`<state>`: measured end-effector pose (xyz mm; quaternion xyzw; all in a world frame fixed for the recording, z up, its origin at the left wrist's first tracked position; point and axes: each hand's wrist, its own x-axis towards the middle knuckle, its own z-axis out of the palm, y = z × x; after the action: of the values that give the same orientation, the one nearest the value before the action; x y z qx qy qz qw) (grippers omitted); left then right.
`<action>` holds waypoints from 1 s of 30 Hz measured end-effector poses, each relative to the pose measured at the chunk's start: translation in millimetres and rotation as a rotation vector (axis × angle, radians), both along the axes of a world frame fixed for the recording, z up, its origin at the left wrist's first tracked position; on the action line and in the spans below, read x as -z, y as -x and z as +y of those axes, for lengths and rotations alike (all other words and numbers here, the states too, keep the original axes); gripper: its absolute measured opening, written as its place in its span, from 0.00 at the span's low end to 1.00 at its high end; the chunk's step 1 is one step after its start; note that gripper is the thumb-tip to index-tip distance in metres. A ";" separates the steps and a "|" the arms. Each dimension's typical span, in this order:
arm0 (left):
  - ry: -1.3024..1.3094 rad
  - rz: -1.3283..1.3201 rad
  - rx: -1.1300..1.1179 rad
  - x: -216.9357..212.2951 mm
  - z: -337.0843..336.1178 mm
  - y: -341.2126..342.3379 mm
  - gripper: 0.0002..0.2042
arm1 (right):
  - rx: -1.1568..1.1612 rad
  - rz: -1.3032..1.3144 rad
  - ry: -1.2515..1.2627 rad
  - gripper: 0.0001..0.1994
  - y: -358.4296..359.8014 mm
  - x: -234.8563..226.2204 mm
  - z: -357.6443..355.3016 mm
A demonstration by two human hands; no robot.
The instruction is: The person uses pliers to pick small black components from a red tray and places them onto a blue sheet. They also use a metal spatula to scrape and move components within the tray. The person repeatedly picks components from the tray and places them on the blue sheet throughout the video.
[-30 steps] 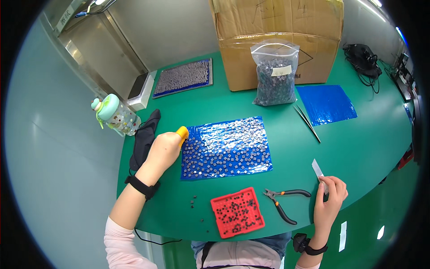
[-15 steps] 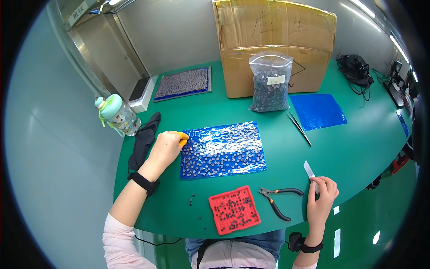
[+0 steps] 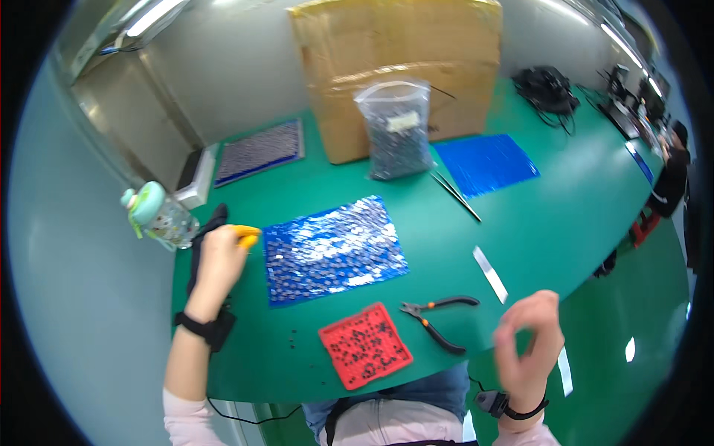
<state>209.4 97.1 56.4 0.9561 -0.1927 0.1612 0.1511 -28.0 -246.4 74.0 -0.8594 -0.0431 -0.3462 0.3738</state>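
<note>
My left hand, with yellow finger cots on its fingertips, is just left of a blue film sheet covered with many small grey square pieces. Its cot-covered fingers point toward the sheet's upper left corner, a little apart, and no held thing shows between them. My right hand is blurred at the table's near right edge, with thumb and fingers apart and nothing visible in it. A thin whitish strip lies on the table beyond it. Diagonal cutters with black and orange handles lie to its left.
A red tray of small black pieces sits near the front edge. Tweezers, another blue sheet, a zip bag of parts and a carton are farther back. A bottle stands left.
My left hand has drawn back leftward off the sheet's corner. My right hand has let go of the whitish strip and moved nearer to me. The view has shifted.
</note>
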 end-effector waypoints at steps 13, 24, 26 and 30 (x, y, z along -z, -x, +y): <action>0.337 0.310 -0.258 1.9 -3.2 191.0 0.09 | -0.895 -0.354 -0.132 0.03 -0.4 -17.8 97.2; 0.508 0.230 -0.358 42.6 -33.9 191.4 0.10 | -0.875 -0.343 -0.029 0.06 -14.9 -8.3 95.2; 0.489 0.250 -0.411 41.4 -37.8 190.6 0.10 | -0.874 -0.303 -0.054 0.07 -13.1 -6.9 104.4; 0.501 0.233 -0.400 50.7 -35.5 188.8 0.10 | -0.861 -0.289 -0.066 0.09 -13.1 -7.1 108.2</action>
<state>20.6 61.6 5.7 0.9201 0.0628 0.1195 0.3676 -14.9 -138.2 81.1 -0.6938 -0.4371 -0.2768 0.5010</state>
